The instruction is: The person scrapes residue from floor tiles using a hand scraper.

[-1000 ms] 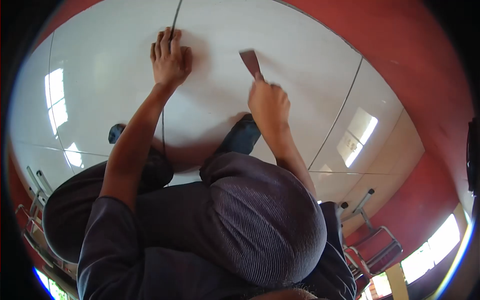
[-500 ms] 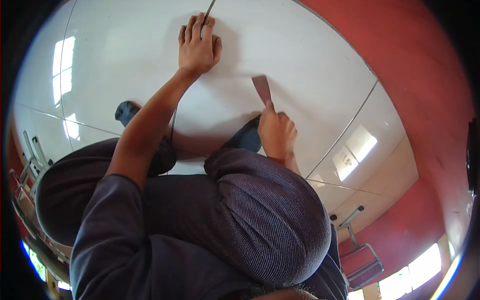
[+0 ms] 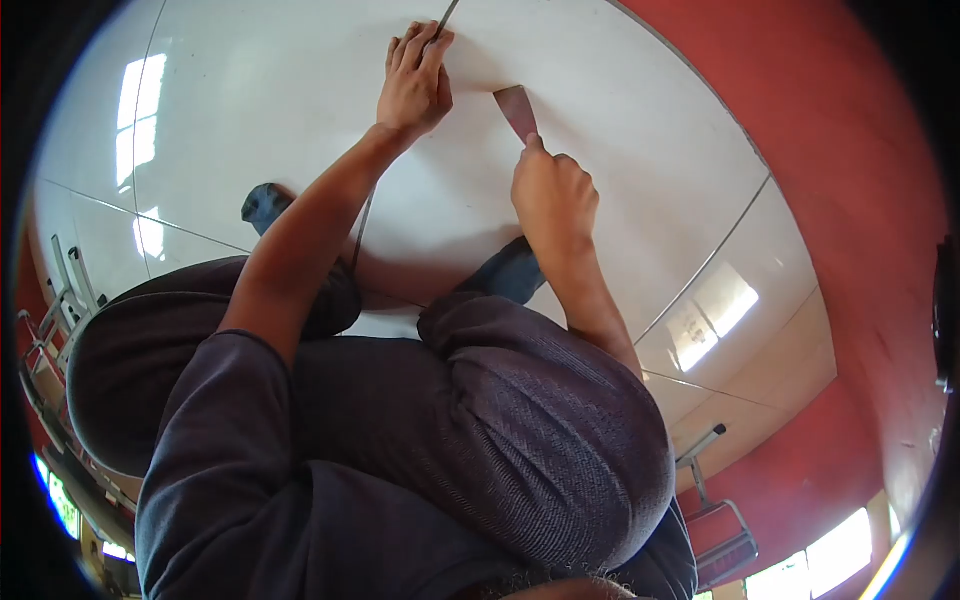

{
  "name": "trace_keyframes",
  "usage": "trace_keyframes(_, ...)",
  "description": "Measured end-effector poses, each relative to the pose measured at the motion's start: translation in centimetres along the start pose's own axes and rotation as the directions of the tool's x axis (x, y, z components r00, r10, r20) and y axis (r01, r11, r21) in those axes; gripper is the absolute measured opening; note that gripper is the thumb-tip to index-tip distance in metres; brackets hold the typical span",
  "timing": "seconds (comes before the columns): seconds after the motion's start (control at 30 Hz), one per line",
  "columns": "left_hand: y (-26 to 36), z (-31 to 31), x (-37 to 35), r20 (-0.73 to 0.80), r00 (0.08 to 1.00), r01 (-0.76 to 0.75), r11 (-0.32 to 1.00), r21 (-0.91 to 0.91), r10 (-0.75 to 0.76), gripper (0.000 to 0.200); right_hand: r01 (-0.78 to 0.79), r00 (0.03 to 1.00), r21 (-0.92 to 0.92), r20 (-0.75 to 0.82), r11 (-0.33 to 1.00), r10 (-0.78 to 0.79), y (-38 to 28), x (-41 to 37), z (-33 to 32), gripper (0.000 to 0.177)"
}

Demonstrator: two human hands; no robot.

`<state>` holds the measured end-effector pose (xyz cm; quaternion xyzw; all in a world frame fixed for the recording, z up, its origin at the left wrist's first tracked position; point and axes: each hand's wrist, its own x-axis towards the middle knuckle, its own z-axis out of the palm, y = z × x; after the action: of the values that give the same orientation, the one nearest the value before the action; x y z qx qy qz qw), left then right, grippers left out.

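I squat over a glossy white tiled floor (image 3: 250, 120). My left hand (image 3: 415, 85) rests flat on a tile, fingers together, fingertips over a dark grout line (image 3: 447, 15). My right hand (image 3: 555, 195) is closed around the handle of a scraper, whose flat reddish-brown blade (image 3: 517, 108) lies against the tile just right of my left hand. The handle is hidden inside my fist.
My knees in dark trousers (image 3: 520, 420) fill the lower view, with blue-socked feet (image 3: 265, 207) on the tiles. A red wall (image 3: 850, 130) runs along the right. Metal chair frames stand at the left edge (image 3: 60, 290) and at lower right (image 3: 715, 530).
My right hand has pushed the scraper blade forward, away from my body, to a spot beside my left hand. The left hand stays pressed on the tile.
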<state>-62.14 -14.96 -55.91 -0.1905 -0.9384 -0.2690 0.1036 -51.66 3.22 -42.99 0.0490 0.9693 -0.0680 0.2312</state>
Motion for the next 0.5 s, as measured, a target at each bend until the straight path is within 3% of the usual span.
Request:
trace_keyframes(0.03,-0.5,0.1,0.2,-0.055,0.998,-0.034,0.997,-0.071,0.030,0.043,0.007,1.000,0.001,0.001,1.000,-0.007,0.4,-0.5,0.0,0.018)
trace_keyframes(0.13,-0.1,-1.0,0.4,-0.038,0.995,0.078,0.968,-0.239,-0.090,0.047,0.003,0.998,-0.010,0.059,1.000,-0.002,1.2,-4.2,-0.3,0.019)
trace_keyframes(0.2,0.0,-0.6,0.1,-0.073,0.987,0.121,0.960,-0.253,-0.144,0.048,-0.022,0.993,-0.067,0.111,0.998,0.029,1.2,-6.0,0.2,0.020)
trace_keyframes(0.3,0.8,-1.2,0.4,-0.146,0.975,0.120,0.951,-0.286,-0.167,0.040,0.047,0.998,-0.031,0.046,0.998,-0.046,-0.3,-1.4,0.3,0.025)
trace_keyframes(0.37,-0.2,-1.6,0.4,-0.128,0.988,0.039,0.938,-0.344,-0.088,0.033,0.102,0.995,-0.020,0.019,0.995,-0.101,-1.1,0.4,-0.3,0.032)
trace_keyframes(0.43,-1.2,-2.8,0.5,-0.114,0.992,0.003,0.941,-0.338,-0.045,0.026,0.120,0.986,-0.053,0.125,0.991,-0.113,0.0,-1.6,-0.5,0.035)
trace_keyframes(0.5,-0.9,-5.1,0.4,0.036,0.957,0.283,0.900,-0.332,-0.287,0.027,0.087,0.970,-0.087,0.235,0.992,-0.065,0.3,-4.4,-1.3,0.038)
